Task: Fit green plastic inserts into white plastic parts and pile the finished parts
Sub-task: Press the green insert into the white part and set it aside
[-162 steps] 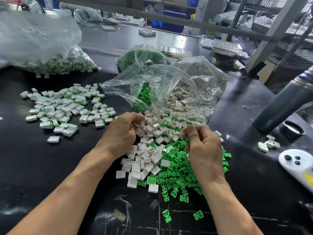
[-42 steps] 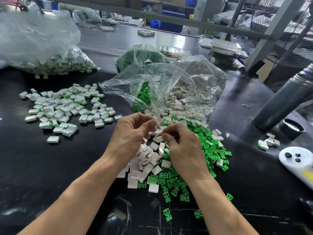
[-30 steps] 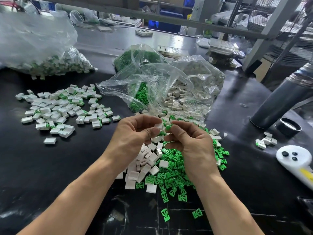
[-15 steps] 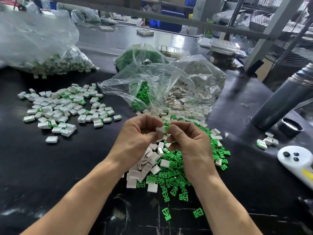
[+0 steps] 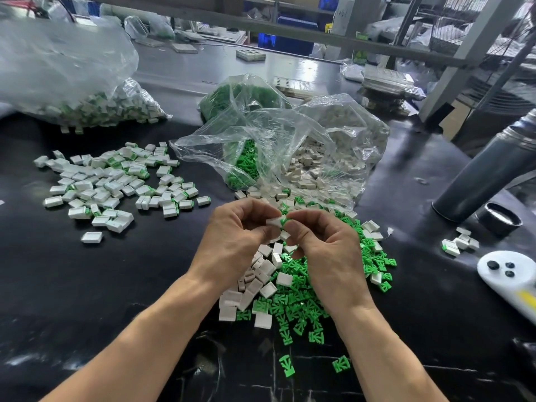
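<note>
**Insert meets white part, mid-fit above the loose heap**

Both hands have come together since the earliest frame, when they were apart and picking in the heap; over the last second they have barely shifted, staying raised and closed in on one piece. Left hand (image 5: 240,239) pinches a white part (image 5: 272,221) between thumb and fingertips. Right hand (image 5: 324,248) pinches a green insert (image 5: 282,219) and holds it against the part's end. Fingers of both hands are curled tight, fingertips nearly touching each other, nothing loose in either palm that I can see. How far the insert is seated: cannot tell, fingers cover the joint.

Doing it well, as I judge it: keep the white part steady in the left hand with its open end facing the insert, line the insert square, push straight in with the right thumb, no twisting. Check green sits flush before letting go.

Loose white parts (image 5: 261,274) and loose green inserts (image 5: 293,306) lie mixed on the dark surface (image 5: 116,285) directly under the hands. Finished pile (image 5: 113,184) sits well to the left; the piece goes there once fitted. Open plastic bags (image 5: 290,146) of stock lie just behind the heap.
</note>
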A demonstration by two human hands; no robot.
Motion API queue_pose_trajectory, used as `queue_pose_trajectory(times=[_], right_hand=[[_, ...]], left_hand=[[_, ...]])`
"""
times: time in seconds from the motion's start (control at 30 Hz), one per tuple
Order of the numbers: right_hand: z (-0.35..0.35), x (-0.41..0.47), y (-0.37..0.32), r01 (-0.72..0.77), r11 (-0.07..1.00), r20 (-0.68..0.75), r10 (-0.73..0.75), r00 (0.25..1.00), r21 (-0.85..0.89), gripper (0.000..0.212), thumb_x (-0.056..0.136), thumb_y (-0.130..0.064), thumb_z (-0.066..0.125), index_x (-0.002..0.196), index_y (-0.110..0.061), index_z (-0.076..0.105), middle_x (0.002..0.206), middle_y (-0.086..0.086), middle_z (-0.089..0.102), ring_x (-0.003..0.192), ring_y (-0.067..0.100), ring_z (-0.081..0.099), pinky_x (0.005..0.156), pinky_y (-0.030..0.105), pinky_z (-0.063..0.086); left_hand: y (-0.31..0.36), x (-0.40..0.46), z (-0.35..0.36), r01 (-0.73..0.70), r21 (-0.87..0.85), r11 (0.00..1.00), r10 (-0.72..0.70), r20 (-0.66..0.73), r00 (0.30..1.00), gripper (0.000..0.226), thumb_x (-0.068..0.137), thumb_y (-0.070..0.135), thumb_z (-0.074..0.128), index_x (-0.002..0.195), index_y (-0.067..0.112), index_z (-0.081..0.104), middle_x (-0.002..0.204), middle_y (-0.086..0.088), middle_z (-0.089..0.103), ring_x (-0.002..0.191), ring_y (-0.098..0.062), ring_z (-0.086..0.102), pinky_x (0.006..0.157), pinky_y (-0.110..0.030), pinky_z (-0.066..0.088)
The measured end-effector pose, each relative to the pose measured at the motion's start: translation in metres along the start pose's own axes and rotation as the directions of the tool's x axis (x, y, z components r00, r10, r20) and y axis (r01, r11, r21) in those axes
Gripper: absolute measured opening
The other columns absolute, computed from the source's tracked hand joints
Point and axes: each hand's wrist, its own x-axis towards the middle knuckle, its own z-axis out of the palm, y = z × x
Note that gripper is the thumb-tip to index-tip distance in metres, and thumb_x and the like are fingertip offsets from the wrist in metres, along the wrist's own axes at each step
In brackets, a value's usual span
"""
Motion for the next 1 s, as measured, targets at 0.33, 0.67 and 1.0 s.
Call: queue_pose_trajectory(times=[0.33,0.67,1.0], right_hand=[[-0.006,0.002,0.0,-0.044,0.999,0.043,0.044,0.998,-0.004,0.002,0.093,-0.016,0.075,0.094,-0.018,0.076,0.078,-0.001,0.074,0.067,0.011,0.066,0.06,0.023,0.054],[-0.002,-0.004,0.001,0.091,0.992,0.008,-0.09,0.996,-0.083,0.013,0.096,-0.017,0.072,0.094,-0.03,0.073,0.087,-0.002,0.074,0.076,0.015,0.069,0.065,0.028,0.056],[0.008,-0.008,0.001,0.096,0.995,-0.05,-0.095,0.994,0.011,0.023,0.097,-0.006,0.069,0.088,-0.028,0.071,0.084,-0.001,0.074,0.074,0.013,0.067,0.062,0.024,0.053]], left_hand=[[0.005,-0.001,0.001,0.029,-0.076,0.997,-0.027,0.029,0.999,0.02,0.082,-0.008,0.077,0.092,0.01,0.078,0.085,-0.003,0.078,0.075,-0.013,0.071,0.072,-0.025,0.061],[0.006,0.0,-0.001,0.018,-0.079,0.997,-0.016,0.034,0.999,0.01,0.082,0.008,0.081,0.091,0.009,0.077,0.085,-0.011,0.076,0.071,-0.014,0.065,0.068,-0.026,0.057],[0.003,-0.001,0.005,0.029,-0.111,0.993,-0.031,-0.015,0.999,0.011,0.086,-0.001,0.076,0.083,0.01,0.077,0.068,-0.001,0.073,0.061,-0.011,0.064,0.06,-0.022,0.057]])
